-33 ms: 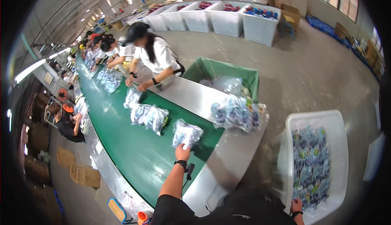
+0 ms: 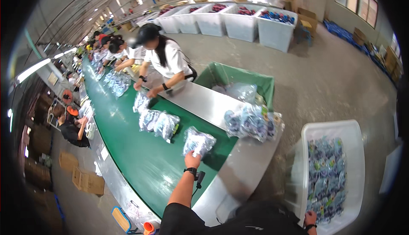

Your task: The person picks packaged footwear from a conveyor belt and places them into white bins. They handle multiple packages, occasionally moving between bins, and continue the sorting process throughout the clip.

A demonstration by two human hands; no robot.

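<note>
While left hand [image 2: 192, 160] pinches clear packet [image 2: 199, 141] near green belt [image 2: 140, 162] edge, right hand [image 2: 310, 219] grips white bin [image 2: 353, 128] rim.

Long green conveyor belt [image 2: 140, 167], running from lower foreground toward far upper left. Steel side table [image 2: 204, 103] along right edge of belt. On belt: clear bag of small items [image 2: 198, 142] nearest, under left hand [image 2: 192, 160]; two similar bags [image 2: 159, 123] side by side further up; one more bag [image 2: 140, 102] beyond; cluster of bags [image 2: 117, 83] further still. On steel table: heap of filled bags [image 2: 253, 122] at near end, close to green bin [image 2: 238, 75]. On floor right: white tub [image 2: 328, 133] holding packets.
</note>
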